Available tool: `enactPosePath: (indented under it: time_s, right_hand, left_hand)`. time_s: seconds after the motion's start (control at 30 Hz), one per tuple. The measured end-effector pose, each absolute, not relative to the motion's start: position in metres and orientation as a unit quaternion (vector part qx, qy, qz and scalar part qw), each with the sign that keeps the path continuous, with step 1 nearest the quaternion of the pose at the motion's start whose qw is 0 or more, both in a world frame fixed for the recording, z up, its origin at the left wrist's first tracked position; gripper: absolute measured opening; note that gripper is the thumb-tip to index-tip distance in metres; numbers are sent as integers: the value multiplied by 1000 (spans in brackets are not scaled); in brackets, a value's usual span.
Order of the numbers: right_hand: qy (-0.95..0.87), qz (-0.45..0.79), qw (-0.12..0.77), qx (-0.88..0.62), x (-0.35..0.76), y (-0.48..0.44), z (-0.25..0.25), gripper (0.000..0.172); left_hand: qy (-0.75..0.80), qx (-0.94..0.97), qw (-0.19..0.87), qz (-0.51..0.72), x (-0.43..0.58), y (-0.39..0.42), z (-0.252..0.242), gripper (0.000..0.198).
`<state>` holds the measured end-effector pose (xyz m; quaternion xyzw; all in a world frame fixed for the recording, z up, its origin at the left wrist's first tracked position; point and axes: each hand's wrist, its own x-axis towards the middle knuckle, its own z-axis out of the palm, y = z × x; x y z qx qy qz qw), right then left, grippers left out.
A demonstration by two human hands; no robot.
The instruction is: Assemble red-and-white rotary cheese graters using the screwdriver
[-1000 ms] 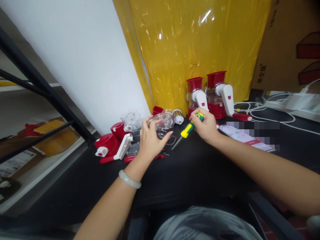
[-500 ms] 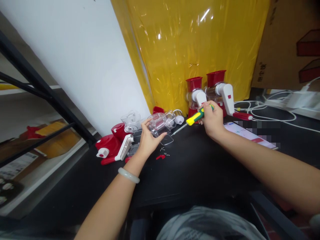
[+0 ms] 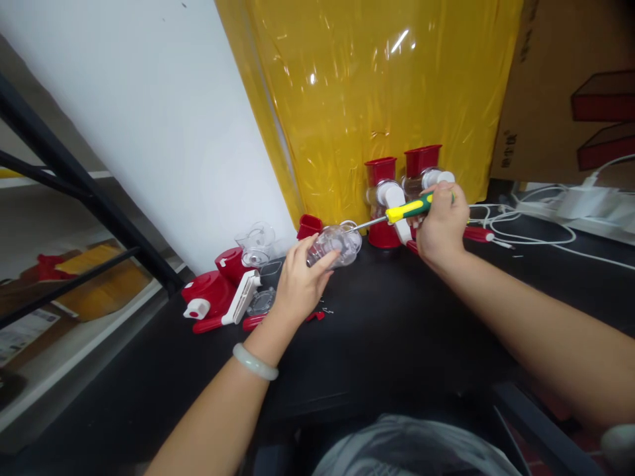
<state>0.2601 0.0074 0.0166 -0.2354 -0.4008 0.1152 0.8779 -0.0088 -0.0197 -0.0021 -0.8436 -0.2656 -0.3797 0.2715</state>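
Note:
My left hand [image 3: 302, 274] grips a clear plastic housing [image 3: 333, 246], tilted, just above the black tabletop. In my right hand [image 3: 443, 223] is a screwdriver [image 3: 407, 210] with a yellow and green handle. Its metal shaft points left, and the tip is at the housing's right end; whether it sits in a screw I cannot tell. Below the left hand lie small screws [image 3: 327, 311] and a red plastic piece [image 3: 315, 317]. Behind the housing are a red hopper [image 3: 309, 226] and a rounded part that is mostly hidden.
Two upright red-and-white rotary graters [image 3: 381, 170] stand against the yellow sheet [image 3: 337, 112]. On the left lie a red base [image 3: 211, 291], a white crank handle [image 3: 243, 297] and a clear part [image 3: 258, 241]. White cables [image 3: 540, 231] run along the right, near a cardboard box [image 3: 546, 86].
The clear housing has turned in my left hand, its end now towards the screwdriver. My right hand has moved right and the screwdriver lies flatter, tip at the housing. The phone no longer shows.

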Motion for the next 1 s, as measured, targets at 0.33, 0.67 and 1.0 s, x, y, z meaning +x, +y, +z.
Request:
enactPosePath:
  time_s: [0.33,0.67,1.0]
  right_hand:
    - [-431,75,853,-285,253,-1,12,34]
    - [-430,92,848,-296,257,7,6,39]
    - [-425,103,850,-295,253,3,8,36]
  left_hand:
    - [-328,-823,344,-311,-1,-30,-6,51]
    - [-325,-829,334,-310,2,-34,-7,49]
    - [-317,-835,325,-312,2,-33,-7,53]
